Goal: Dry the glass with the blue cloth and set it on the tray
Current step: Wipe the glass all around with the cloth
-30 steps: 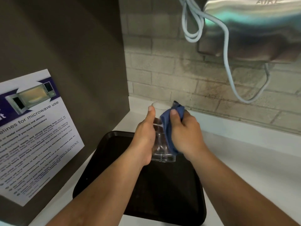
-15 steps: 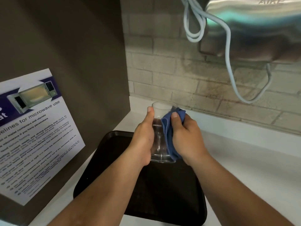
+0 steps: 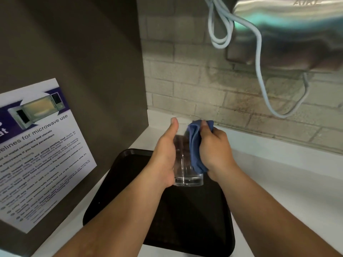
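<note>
Glass up in the air over a black tray, upright, clear of it. White counter underneath, pale brick wall behind, a microwave notice on the dark panel at left. Left hand wraps the glass; right hand presses a blue cloth to its side. Tray bare.

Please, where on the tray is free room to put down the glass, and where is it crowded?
The black tray shows nothing lying on it: its left part, beside the microwave notice, and its near middle between the forearms are free. The space above its far end is crowded: the left hand holds the glass there while the right hand presses the blue cloth against it.
</note>
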